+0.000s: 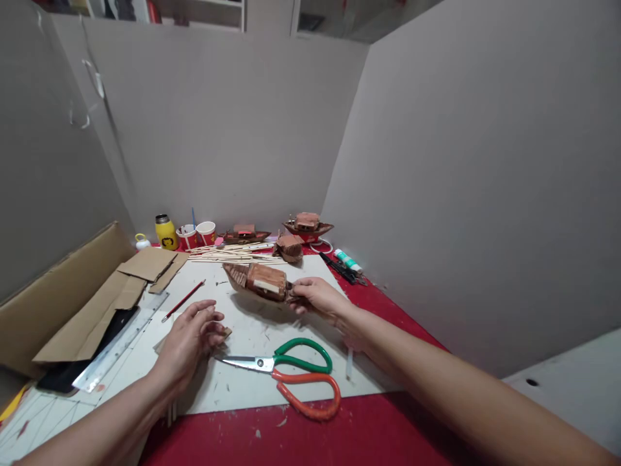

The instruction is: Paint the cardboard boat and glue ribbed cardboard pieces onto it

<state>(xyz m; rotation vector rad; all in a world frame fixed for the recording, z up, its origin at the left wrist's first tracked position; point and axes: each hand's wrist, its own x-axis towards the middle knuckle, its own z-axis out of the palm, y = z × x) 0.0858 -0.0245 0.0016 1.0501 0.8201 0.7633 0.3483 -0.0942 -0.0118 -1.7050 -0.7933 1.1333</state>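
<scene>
A brown model boat (266, 285) with a ribbed cabin roof and a pale strip on its side is held above the white sheet. My right hand (317, 299) pinches it by its right end, and the pointed other end faces left. My left hand (194, 333) hovers lower left of the boat, holding nothing that I can see, its fingers apart and loosely bent. Beside those fingers is a small cardboard scrap (226, 332), partly hidden. Scissors (301, 375) with one green and one orange handle lie just in front of the boat, blades pointing left.
Cardboard pieces (87, 317), a clear ruler (121, 343) and a red pencil (183, 301) lie left. Thin wooden sticks (228, 252), paper cups (206, 233), a yellow bottle (166, 233) and more model boats (308, 224) stand behind. A glue tube (348, 260) lies right, near the grey wall (485, 194).
</scene>
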